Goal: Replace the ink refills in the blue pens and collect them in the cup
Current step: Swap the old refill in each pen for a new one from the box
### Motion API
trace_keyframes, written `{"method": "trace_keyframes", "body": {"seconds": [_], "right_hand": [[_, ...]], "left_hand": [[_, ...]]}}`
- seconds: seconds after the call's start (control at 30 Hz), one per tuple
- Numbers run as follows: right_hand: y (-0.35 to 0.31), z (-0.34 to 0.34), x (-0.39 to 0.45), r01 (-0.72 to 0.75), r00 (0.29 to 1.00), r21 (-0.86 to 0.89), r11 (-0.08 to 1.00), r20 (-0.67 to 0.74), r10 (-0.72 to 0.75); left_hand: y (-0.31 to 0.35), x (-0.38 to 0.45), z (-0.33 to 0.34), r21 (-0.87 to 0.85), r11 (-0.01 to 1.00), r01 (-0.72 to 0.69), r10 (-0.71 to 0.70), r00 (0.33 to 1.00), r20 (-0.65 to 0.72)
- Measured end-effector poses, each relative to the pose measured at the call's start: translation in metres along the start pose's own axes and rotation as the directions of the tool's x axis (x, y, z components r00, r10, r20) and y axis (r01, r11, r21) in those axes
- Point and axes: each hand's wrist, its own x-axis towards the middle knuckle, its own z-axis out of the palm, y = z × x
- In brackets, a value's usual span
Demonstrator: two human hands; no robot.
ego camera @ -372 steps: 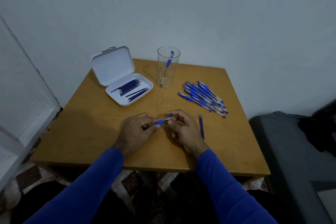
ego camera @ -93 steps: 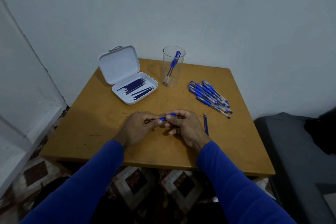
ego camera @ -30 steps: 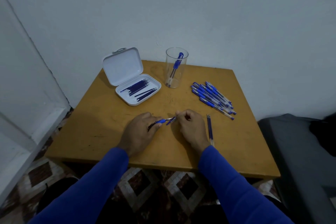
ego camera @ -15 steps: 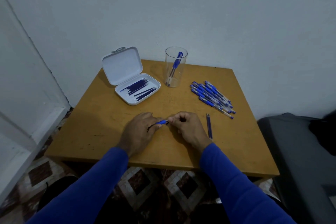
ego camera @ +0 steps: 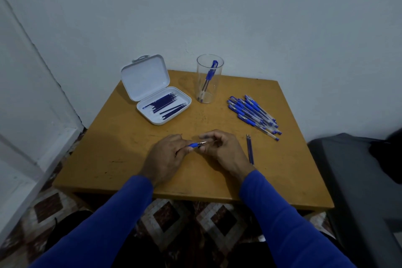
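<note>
My left hand (ego camera: 165, 156) grips the pen (ego camera: 194, 144) low over the table (ego camera: 121, 150) to steady it, so my right hand (ego camera: 219, 148) can pinch its metal tip.

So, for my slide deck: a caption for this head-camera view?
Both hands, left and right, work a blue pen over the table, near the cup.

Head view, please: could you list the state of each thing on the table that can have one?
white case: lid open, refills inside.
cup: upright, holding one blue pen.
pile of pens: lying loose, outside the cup.
pen in hand: gripped by left hand, metal tip pinched by right hand.
two loose refills: lying on the table.
</note>
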Motion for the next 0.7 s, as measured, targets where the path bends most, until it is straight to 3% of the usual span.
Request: {"method": "trace_keyframes", "body": {"seconds": [0.2, 0.37, 0.57, 0.7], "right_hand": [[0.0034, 0.0064, 0.0016, 0.008, 0.994, -0.049, 0.999, -0.113, -0.013], [0.0046, 0.0, 0.0012, 0.058, 0.998, -0.036, 0.998, -0.019, -0.059], [0.0067, 0.0081, 0.0025, 0.027, 0.993, -0.112, 0.993, -0.112, -0.039], [0.006, 0.0013, 0.0018, 0.088, 0.996, -0.076, 0.993, -0.03, -0.09]], "left_hand": [[0.0031, -0.0012, -0.0028, -0.022, 1.0, 0.018, -0.018, 1.0, 0.002], [0.0034, -0.0011, -0.0023, -0.005, 1.0, 0.012, -0.012, 1.0, -0.002], [0.0048, -0.002, -0.0035, -0.014, 1.0, 0.014, -0.014, 1.0, -0.013], [0.0056, -0.0017, -0.0037, -0.012, 1.0, 0.009, -0.009, 1.0, -0.007]]}}
